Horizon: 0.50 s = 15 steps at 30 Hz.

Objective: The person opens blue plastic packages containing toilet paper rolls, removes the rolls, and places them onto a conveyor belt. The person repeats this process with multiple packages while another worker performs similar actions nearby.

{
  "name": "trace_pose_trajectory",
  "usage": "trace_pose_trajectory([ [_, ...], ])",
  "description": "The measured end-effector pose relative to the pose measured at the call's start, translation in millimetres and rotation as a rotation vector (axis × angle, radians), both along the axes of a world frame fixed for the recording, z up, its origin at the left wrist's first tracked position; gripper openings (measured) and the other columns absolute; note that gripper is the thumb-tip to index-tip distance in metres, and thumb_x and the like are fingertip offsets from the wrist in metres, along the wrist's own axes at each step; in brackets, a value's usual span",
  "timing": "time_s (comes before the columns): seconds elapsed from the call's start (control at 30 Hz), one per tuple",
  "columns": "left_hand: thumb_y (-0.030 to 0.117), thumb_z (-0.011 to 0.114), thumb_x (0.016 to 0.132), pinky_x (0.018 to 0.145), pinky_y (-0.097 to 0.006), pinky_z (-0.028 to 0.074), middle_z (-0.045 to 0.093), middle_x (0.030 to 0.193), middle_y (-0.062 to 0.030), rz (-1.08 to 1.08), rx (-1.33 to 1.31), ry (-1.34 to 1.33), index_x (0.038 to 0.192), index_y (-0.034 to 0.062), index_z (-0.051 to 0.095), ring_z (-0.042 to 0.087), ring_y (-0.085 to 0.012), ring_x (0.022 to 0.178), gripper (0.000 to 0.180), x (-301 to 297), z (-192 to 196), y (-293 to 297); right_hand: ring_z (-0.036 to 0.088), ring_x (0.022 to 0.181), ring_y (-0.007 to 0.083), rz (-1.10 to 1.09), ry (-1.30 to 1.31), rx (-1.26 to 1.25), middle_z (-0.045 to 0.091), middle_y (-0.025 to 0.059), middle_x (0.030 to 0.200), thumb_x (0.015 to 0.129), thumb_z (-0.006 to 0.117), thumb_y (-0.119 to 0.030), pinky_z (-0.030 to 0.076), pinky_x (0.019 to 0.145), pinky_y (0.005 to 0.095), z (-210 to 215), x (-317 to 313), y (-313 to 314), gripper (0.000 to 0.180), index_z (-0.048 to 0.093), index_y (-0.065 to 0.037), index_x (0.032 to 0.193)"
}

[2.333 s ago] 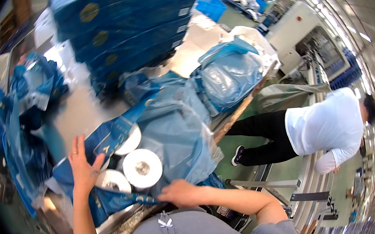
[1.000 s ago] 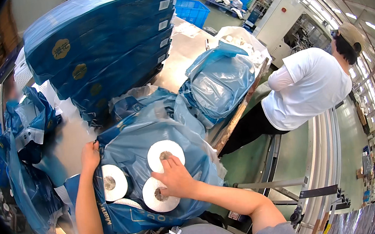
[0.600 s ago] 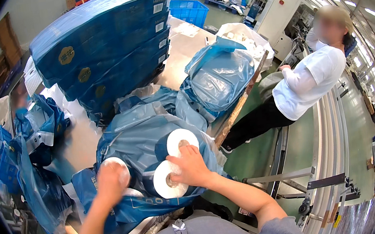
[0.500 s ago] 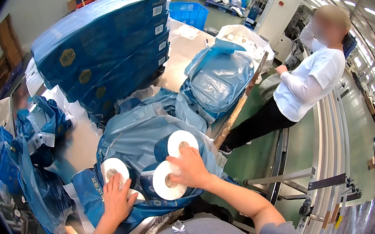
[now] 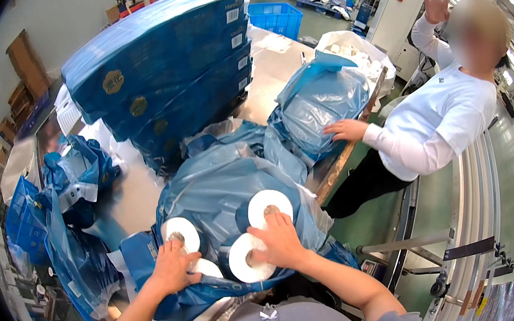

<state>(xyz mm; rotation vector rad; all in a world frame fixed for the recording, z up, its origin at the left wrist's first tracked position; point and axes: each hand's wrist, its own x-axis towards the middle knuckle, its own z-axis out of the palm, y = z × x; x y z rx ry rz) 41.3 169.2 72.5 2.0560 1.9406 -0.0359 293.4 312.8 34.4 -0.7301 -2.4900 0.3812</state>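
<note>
We see four white rolls in two pairs at the near end of a blue bag (image 5: 224, 180): the upper right roll (image 5: 266, 202) and lower right roll (image 5: 241, 262) side by side, the upper left roll (image 5: 183, 230) and lower left roll (image 5: 207, 269) just to their left. Their cores face up toward us, so the long axes seem to run roughly upright; whether the rolls sit in the bag or on it, we cannot tell. The right hand (image 5: 280, 242) is the nearer to the right pair and bridges it from the near right side, fingers at one core and thumb at the other, closed on the rims between. The left hand (image 5: 172, 268) lies at the left pair, half curled, fingertips over the upper core and thumb toward the lower roll; we cannot tell whether it grips. Around them spreads the table (image 5: 122, 199), with a tall stack of blue packs (image 5: 162, 69) beyond, a bulging blue bag (image 5: 322, 102) farther right, and a co-worker's hand (image 5: 346, 129) at that bag's edge.
</note>
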Motion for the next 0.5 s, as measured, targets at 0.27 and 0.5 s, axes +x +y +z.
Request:
trace_pose_trajectory([
  [0.27,0.038,0.066,0.076,0.087,-0.043,0.035,0.051,0.103,-0.0190,-0.011,0.041,-0.130,0.103,0.0166,0.069,0.044,-0.0343,0.104,0.034,-8.1,-3.6,10.8,0.048,0.094,0.0356,-0.010,-0.025,-0.044,0.050,0.0164,0.094,0.054,0.075,-0.028,0.036,0.088,0.0450,3.0,-8.1,-2.6,0.050,0.066,-0.013,0.100],
  [0.5,0.045,0.077,0.059,0.096,-0.047,0.031,0.046,0.111,-0.0249,-0.093,-0.102,-0.091,0.105,0.0172,0.066,0.040,-0.0412,0.112,0.055,-7.3,-0.6,11.7,0.047,0.099,0.0383,-0.031,-0.085,-0.123,0.048,0.0176,0.100,0.054,0.076,-0.028,0.035,0.091,0.0454,3.6,-8.9,-8.2,0.054,0.063,-0.015,0.105],
])
